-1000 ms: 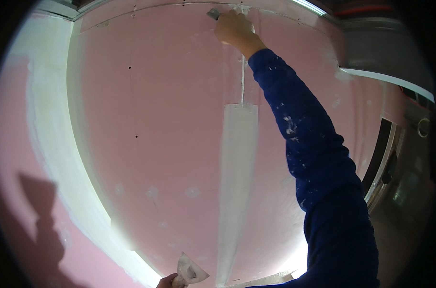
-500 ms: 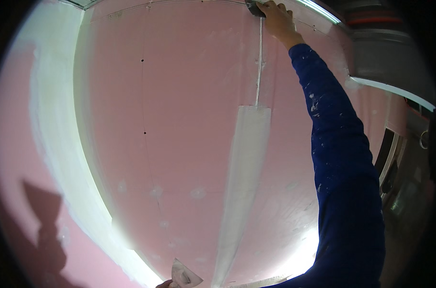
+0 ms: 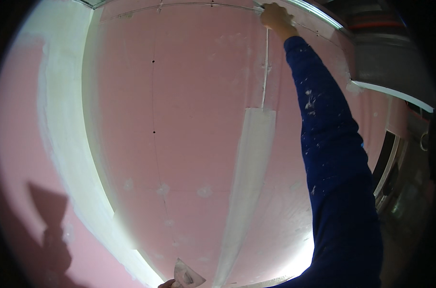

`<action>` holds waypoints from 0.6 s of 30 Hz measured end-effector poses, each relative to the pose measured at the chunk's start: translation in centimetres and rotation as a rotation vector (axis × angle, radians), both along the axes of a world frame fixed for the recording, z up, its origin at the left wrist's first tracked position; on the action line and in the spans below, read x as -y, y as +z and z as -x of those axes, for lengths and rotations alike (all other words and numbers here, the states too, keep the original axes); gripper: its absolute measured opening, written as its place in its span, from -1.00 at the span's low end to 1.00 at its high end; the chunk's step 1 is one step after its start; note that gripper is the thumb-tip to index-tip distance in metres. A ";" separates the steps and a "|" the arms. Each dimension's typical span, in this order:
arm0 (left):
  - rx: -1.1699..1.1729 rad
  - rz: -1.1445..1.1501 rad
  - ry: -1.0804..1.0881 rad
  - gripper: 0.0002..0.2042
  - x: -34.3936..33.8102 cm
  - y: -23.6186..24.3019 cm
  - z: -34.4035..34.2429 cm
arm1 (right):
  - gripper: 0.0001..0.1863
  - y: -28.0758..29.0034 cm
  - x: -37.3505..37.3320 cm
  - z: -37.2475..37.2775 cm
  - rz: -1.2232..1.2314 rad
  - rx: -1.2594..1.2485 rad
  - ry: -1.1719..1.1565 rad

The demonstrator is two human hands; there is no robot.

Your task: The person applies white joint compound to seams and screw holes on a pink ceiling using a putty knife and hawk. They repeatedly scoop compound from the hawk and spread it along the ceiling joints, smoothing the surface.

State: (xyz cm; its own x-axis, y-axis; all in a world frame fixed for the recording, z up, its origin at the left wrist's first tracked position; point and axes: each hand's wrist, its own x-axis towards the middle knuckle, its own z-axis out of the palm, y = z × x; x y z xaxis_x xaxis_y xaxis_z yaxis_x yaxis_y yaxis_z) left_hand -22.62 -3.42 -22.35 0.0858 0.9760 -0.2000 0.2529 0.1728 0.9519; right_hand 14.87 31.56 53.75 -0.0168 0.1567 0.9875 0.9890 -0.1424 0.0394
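My right hand [image 3: 277,20] is stretched up to the top of a pink plasterboard surface [image 3: 199,96], its fingers closed on a putty knife. The hand hides most of that tool. Below it a thin pale seam [image 3: 265,67] runs down the board to a wide whitish band of filler [image 3: 254,149]. At the lower edge a little of my left hand [image 3: 167,284] shows, gripping a second putty knife [image 3: 187,274]. Its flared blade points up and has greyish filler on it.
A broad whitish filled strip [image 3: 64,110] follows the corner on the left. Dark screw spots [image 3: 153,132] and pale filler patches [image 3: 205,192] dot the board. A light strip [image 3: 318,12] glows at the upper right. A white edge trim [image 3: 395,93] lies beyond my arm.
The view has shifted a little, so the board appears farther right. My right hand has turned slightly at the top, and the dark blade is now mostly out of sight. The left hand stays put.
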 end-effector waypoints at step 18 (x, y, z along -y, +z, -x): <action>-0.060 -0.207 -0.158 -0.50 -8.2 6.5 -6.4 | -0.68 -49.9 21.8 -0.9 1.037 -0.736 1.336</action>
State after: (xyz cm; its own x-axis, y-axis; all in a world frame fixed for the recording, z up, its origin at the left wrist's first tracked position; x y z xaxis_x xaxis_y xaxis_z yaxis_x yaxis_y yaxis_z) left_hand -16.21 4.78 -15.89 0.2340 0.9722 -0.0066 0.3185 -0.0703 0.9453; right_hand 15.81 9.73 3.89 -0.2874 0.8796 0.3791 0.2648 0.4533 -0.8511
